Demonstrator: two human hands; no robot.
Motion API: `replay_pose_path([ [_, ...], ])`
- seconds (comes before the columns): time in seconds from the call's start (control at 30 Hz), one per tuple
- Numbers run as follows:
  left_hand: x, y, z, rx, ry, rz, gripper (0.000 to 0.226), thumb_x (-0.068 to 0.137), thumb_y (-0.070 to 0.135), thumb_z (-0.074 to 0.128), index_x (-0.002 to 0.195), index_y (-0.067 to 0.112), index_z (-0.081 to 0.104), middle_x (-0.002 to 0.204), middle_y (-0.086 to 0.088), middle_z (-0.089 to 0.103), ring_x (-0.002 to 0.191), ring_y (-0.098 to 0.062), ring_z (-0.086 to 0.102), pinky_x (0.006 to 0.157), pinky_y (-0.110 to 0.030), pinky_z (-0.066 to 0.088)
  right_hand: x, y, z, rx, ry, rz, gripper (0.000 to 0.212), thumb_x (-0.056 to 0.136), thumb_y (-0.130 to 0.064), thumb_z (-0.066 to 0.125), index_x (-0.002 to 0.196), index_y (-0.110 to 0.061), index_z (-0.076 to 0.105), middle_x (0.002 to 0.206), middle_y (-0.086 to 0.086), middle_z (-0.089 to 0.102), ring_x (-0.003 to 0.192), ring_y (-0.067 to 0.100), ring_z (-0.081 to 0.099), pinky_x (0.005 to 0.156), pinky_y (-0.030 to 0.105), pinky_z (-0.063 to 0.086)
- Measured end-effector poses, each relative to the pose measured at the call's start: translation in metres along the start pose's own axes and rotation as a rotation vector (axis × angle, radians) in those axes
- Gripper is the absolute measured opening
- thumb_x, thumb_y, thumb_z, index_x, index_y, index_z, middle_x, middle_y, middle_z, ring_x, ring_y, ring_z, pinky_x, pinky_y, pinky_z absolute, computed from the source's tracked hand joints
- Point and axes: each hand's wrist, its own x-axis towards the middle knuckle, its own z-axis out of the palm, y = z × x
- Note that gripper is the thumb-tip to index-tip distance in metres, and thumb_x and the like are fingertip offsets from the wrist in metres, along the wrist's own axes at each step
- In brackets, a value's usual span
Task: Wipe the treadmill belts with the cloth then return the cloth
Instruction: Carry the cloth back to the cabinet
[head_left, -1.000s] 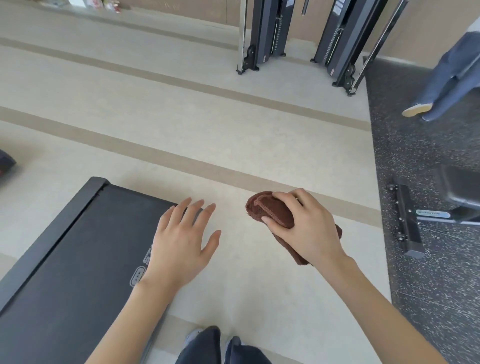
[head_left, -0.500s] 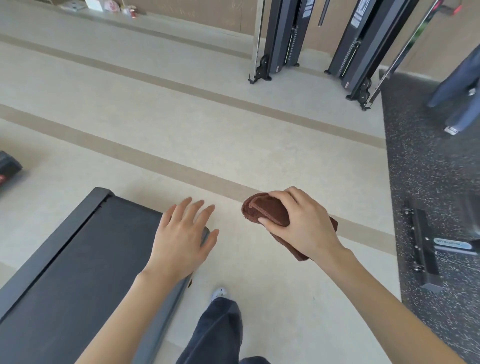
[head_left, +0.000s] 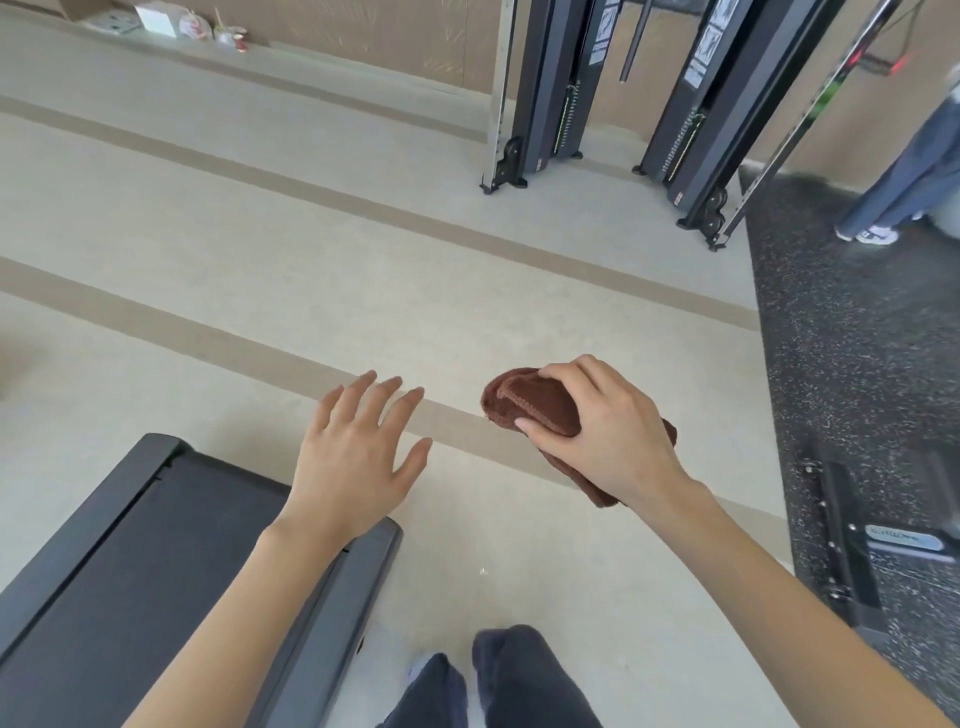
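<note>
Cloth (head_left: 540, 402): brown terry, folded into a wad, held in the right hand (head_left: 610, 434) above the pale floor (head_left: 311, 270), off to the right of the treadmill and not touching it. Right fingers (head_left: 566, 371) curl over the top of the wad, thumb presses in from the near side; one end of the cloth pokes out past the fingertips, the other hangs out below the wrist.

Left hand (head_left: 353, 457) is empty, palm down, fingers straight and slightly fanned, thumb out to the side. It hovers over the far right corner of the treadmill; whether it touches the side rail I cannot tell.

Treadmill belt (head_left: 130, 571): dark, matte, lower left of the head view, framed by grey side rails (head_left: 358, 577) and a rounded end cap. No writing visible on it.

Beige floor has darker tan stripes running diagonally. Black speckled rubber mat (head_left: 857, 364) on the right carries a dark machine base (head_left: 841, 545) with a small pale label plate; text blurred, unreadable. Two black cable-machine columns (head_left: 550, 93) stand at the far side with white sticker labels, also too small to read.

Another person's legs (head_left: 904, 182) in blue-grey trousers and pale shoes show at the right edge. Wearer's own dark trousers (head_left: 498, 680) at bottom centre.
</note>
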Motion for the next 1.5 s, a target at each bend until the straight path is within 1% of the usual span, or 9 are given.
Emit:
replay_pose_path([
  [0.2, 0.055, -0.004, 0.02, 0.025, -0.045, -0.052, 0.055, 0.087, 0.045, 0.033, 0.123, 0.013, 0.061, 0.125, -0.01, 0.06, 0.123, -0.033, 0.05, 0.099, -0.049, 0.041, 0.055, 0.052, 0.029, 0.004, -0.076, -0.03, 0.043, 0.073, -0.044, 0.074, 0.105, -0.015, 0.065, 0.093, -0.001, 0.061, 0.085, 0.02, 0.061, 0.066, 0.028, 0.048],
  [0.3, 0.095, -0.001, 0.028, 0.035, -0.041, -0.084, 0.055, 0.088, 0.045, 0.034, 0.123, 0.013, 0.061, 0.124, -0.01, 0.061, 0.122, -0.033, 0.051, 0.098, -0.049, 0.041, 0.096, 0.082, 0.038, 0.027, -0.095, -0.055, 0.043, 0.073, -0.043, 0.074, 0.105, -0.016, 0.065, 0.093, -0.001, 0.061, 0.085, 0.02, 0.061, 0.065, 0.028, 0.047],
  [0.43, 0.158, 0.01, 0.034, 0.037, -0.029, -0.139, 0.056, 0.088, 0.046, 0.033, 0.125, 0.014, 0.06, 0.126, -0.01, 0.06, 0.124, -0.033, 0.05, 0.099, -0.049, 0.041, 0.158, 0.122, 0.039, 0.046, -0.125, -0.096, 0.044, 0.074, -0.043, 0.075, 0.107, -0.016, 0.064, 0.095, -0.001, 0.061, 0.089, 0.021, 0.061, 0.067, 0.029, 0.047],
  [0.57, 0.215, 0.022, 0.04, 0.023, -0.002, -0.187, 0.055, 0.088, 0.046, 0.033, 0.125, 0.015, 0.059, 0.127, -0.009, 0.059, 0.124, -0.032, 0.049, 0.1, -0.048, 0.04, 0.215, 0.161, 0.036, 0.06, -0.143, -0.148, 0.043, 0.075, -0.044, 0.073, 0.108, -0.018, 0.064, 0.097, -0.002, 0.061, 0.09, 0.019, 0.06, 0.068, 0.027, 0.045],
  [0.77, 0.267, 0.03, 0.051, 0.024, 0.012, -0.283, 0.054, 0.088, 0.046, 0.033, 0.126, 0.016, 0.058, 0.127, -0.007, 0.059, 0.124, -0.032, 0.049, 0.099, -0.047, 0.039, 0.27, 0.201, 0.049, 0.101, -0.154, -0.2, 0.043, 0.075, -0.043, 0.073, 0.109, -0.017, 0.064, 0.097, -0.001, 0.06, 0.09, 0.019, 0.059, 0.068, 0.028, 0.046],
  [1.0, 0.306, 0.011, 0.064, 0.039, -0.043, -0.344, 0.056, 0.089, 0.048, 0.03, 0.129, 0.018, 0.055, 0.13, -0.005, 0.057, 0.127, -0.03, 0.046, 0.102, -0.047, 0.036, 0.315, 0.223, 0.082, 0.125, -0.189, -0.234, 0.043, 0.074, -0.042, 0.074, 0.106, -0.017, 0.065, 0.094, -0.001, 0.061, 0.088, 0.02, 0.061, 0.066, 0.028, 0.047],
  [1.2, 0.359, -0.023, 0.071, 0.021, -0.065, -0.344, 0.058, 0.088, 0.05, 0.027, 0.129, 0.019, 0.055, 0.13, -0.005, 0.057, 0.128, -0.03, 0.045, 0.103, -0.047, 0.036, 0.37, 0.227, 0.112, 0.115, -0.204, -0.244, 0.043, 0.074, -0.043, 0.074, 0.107, -0.016, 0.065, 0.095, -0.001, 0.061, 0.088, 0.019, 0.061, 0.066, 0.025, 0.044],
  [1.3, 0.394, -0.051, 0.071, 0.011, -0.048, -0.337, 0.059, 0.088, 0.05, 0.027, 0.129, 0.018, 0.055, 0.13, -0.006, 0.057, 0.128, -0.03, 0.045, 0.104, -0.047, 0.035, 0.411, 0.224, 0.124, 0.102, -0.216, -0.239, 0.043, 0.075, -0.044, 0.073, 0.108, -0.017, 0.064, 0.096, -0.002, 0.061, 0.09, 0.019, 0.06, 0.067, 0.026, 0.045],
  [1.5, 0.476, -0.118, 0.057, -0.009, -0.023, -0.33, 0.061, 0.087, 0.049, 0.027, 0.129, 0.017, 0.056, 0.13, -0.007, 0.057, 0.128, -0.031, 0.045, 0.104, -0.047, 0.034, 0.513, 0.204, 0.146, 0.137, -0.186, -0.232, 0.043, 0.075, -0.044, 0.072, 0.109, -0.018, 0.064, 0.098, -0.002, 0.06, 0.092, 0.019, 0.06, 0.07, 0.032, 0.05],
])
